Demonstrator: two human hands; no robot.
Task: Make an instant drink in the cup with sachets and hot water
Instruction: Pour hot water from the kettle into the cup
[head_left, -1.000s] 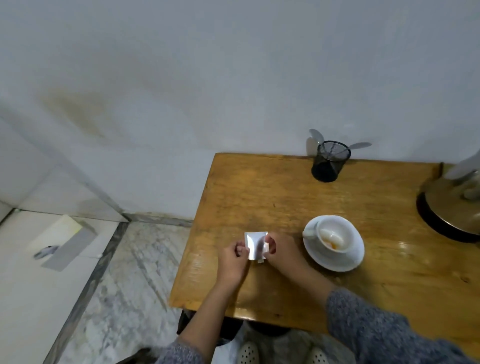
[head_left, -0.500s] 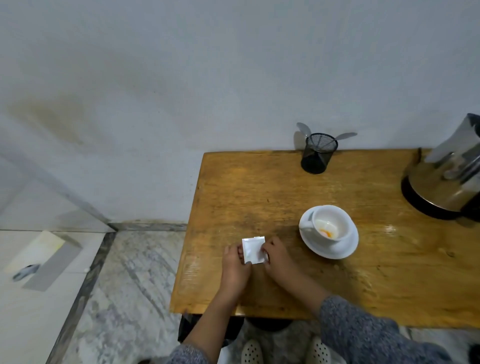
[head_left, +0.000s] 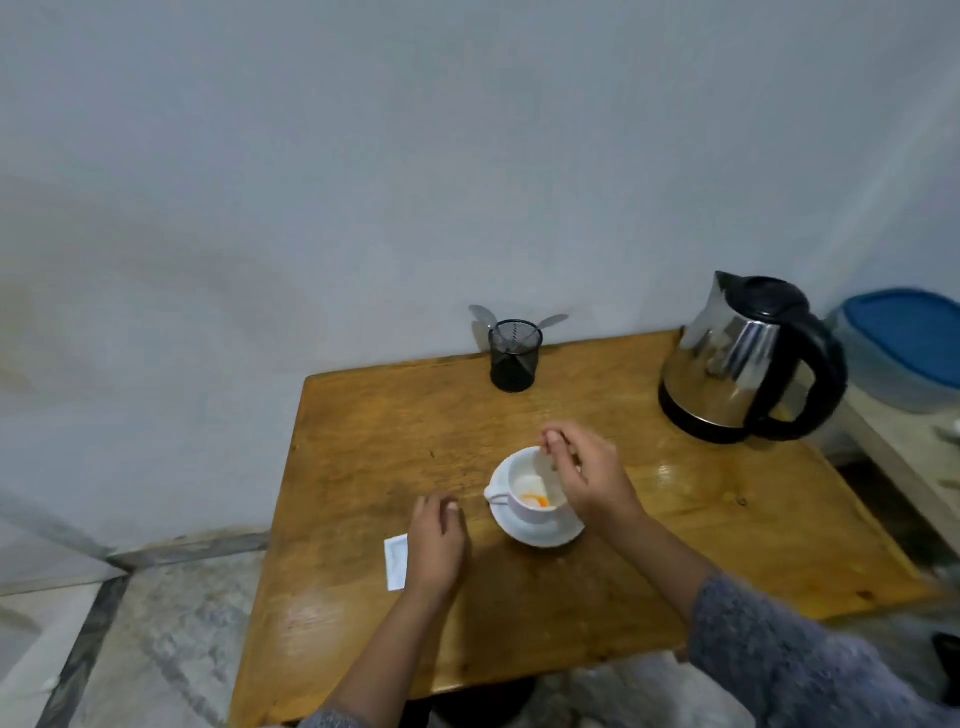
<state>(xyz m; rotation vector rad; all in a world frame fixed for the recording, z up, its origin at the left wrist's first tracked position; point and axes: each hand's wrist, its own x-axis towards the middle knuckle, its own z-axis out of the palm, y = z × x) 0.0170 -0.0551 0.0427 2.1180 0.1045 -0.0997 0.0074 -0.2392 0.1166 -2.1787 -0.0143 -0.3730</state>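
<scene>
In the head view, a wooden table (head_left: 649, 525) is seen standing against a pale wall. A white cup (head_left: 532, 491) is set on a white saucer (head_left: 540, 532) near the middle of the table, its handle turned to the left. White powder and an orange patch are visible inside the cup.

The right hand (head_left: 584, 475) is held over the right side of the cup, with thumb and forefinger pressed together above the far rim. Whether a sachet is pinched between them cannot be told, as that spot is blurred and small. A grey knitted sleeve (head_left: 810, 670) covers the right forearm.

The left hand (head_left: 436, 545) is laid palm down on the table, just left of the saucer, with its fingers loosely together and curled a little. A white sachet (head_left: 396, 564) lies flat on the table at the hand's left edge, partly covered by it; no grip on it can be made out.

At the far edge, a black mesh holder (head_left: 514, 356) with two spoons (head_left: 553, 321) is placed. A steel electric kettle (head_left: 748, 358) with black handle is placed at the far right. Beyond the table on the right, a container with a blue lid (head_left: 909, 332) is seen.
</scene>
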